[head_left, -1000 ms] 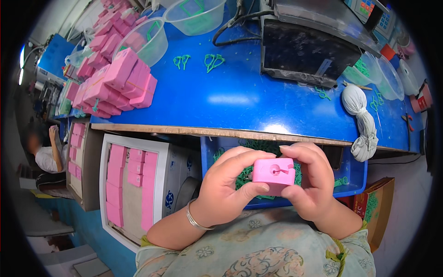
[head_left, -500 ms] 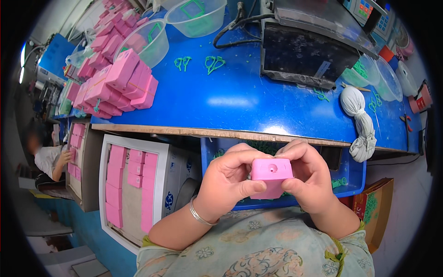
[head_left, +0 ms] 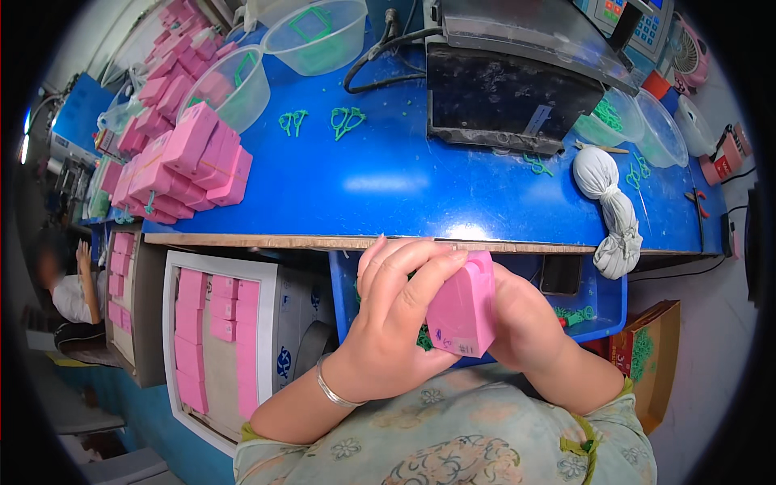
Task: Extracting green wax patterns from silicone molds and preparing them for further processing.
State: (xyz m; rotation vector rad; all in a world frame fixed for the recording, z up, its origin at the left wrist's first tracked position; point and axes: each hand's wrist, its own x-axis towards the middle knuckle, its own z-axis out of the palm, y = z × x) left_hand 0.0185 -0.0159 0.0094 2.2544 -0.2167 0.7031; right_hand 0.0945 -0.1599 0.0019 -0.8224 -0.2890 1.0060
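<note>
The left hand (head_left: pixel 400 299) grasps a pink block (head_left: pixel 462 311), its fingers bent over the upper left side and its thumb low down by the bottom end. The right hand (head_left: pixel 525 323) grasps the block too, curled against its right side; its fingertips are hidden. The block is tilted, in front of the person's body and over a blue tub (head_left: pixel 616 319), just below the front edge of the bench (head_left: pixel 388 194). Green pieces (head_left: pixel 574 315) lie in the tub. A bracelet (head_left: pixel 327 384) circles the left wrist.

On the bench, a pink stack (head_left: pixel 190 166) of similar blocks rises at the left, near two clear bowls (head_left: pixel 250 93) (head_left: pixel 323 52). Small green loops (head_left: pixel 347 121) lie between the bowls and a black machine (head_left: pixel 493 97). To the right are a tied white bundle (head_left: pixel 618 234), partly over the bench edge, and pliers (head_left: pixel 701 210). Below the bench, left of the tub, a white-rimmed box (head_left: pixel 267 271) holds rows of pink blocks. At far left sits a co-worker (head_left: pixel 77 295), one hand raised.
</note>
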